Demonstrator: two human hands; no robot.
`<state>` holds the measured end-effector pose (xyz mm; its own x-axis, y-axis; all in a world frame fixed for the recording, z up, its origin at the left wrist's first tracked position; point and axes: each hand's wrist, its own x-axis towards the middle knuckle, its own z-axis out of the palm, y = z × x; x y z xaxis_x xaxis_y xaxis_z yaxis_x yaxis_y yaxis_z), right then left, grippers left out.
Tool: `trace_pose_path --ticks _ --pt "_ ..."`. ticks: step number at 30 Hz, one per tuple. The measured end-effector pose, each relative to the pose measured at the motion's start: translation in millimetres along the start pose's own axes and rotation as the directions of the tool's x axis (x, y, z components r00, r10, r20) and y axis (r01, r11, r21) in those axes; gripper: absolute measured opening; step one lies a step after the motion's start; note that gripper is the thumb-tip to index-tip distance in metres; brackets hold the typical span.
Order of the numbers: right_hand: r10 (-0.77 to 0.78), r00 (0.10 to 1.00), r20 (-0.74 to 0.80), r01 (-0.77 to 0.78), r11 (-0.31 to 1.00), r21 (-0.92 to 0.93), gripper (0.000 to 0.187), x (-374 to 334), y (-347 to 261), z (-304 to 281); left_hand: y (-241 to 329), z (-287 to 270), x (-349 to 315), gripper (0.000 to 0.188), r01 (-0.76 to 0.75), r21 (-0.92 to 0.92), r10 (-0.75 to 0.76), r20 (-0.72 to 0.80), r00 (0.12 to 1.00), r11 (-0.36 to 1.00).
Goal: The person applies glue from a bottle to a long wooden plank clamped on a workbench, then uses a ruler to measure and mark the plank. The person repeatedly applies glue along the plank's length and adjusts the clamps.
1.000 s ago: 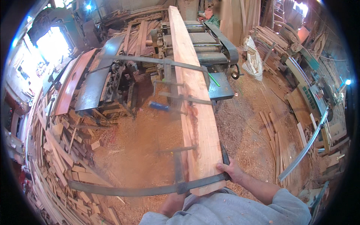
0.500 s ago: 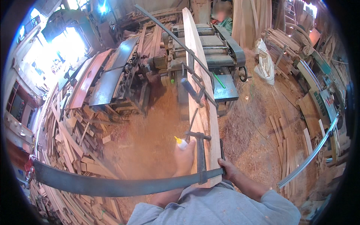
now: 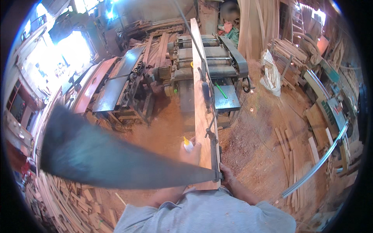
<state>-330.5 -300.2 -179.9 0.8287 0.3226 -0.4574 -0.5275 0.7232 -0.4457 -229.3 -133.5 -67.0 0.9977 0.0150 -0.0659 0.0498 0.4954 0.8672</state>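
Observation:
A long pale wooden board (image 3: 203,128) stretches away from my body, with steel bar clamps fastened on it. My left hand (image 3: 189,156) is closed around a small white bottle (image 3: 188,146) with a yellow nozzle, and its thumb side rests against the board's left edge. My right hand (image 3: 228,176) grips the board's near right edge, beside the near clamp (image 3: 213,153); its fingers are partly hidden. From that clamp a wide grey bar (image 3: 128,165) juts left, large and blurred close to the camera. Farther up the board sits another clamp with a dark handle (image 3: 205,93).
Ahead stands a planer machine (image 3: 210,52) with a green stick (image 3: 220,90) on its metal table. At left is a jointer-like machine (image 3: 110,93) above heaped wood offcuts (image 3: 74,194). A white sack (image 3: 271,73), loose strips (image 3: 291,155) and a curved metal strip (image 3: 318,167) lie right.
The board has turned about its length, and its clamps now sit nearer its right edge. The near clamp's grey bar has swung up toward the camera. Both hands keep their holds.

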Motion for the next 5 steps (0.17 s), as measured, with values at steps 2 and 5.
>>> trace_pose_path --ticks 2,5 --pt "-0.039 0.998 -0.042 0.039 0.999 0.006 0.075 6.9 6.8 -19.1 6.2 15.1 -5.3 0.037 0.002 0.024 -0.003 0.066 0.998 1.000" --pt "-0.069 0.997 -0.043 0.068 0.998 -0.019 0.077 10.7 18.5 -62.1 8.8 10.4 -7.2 0.033 -0.115 0.322 0.102 0.058 0.993 0.940"
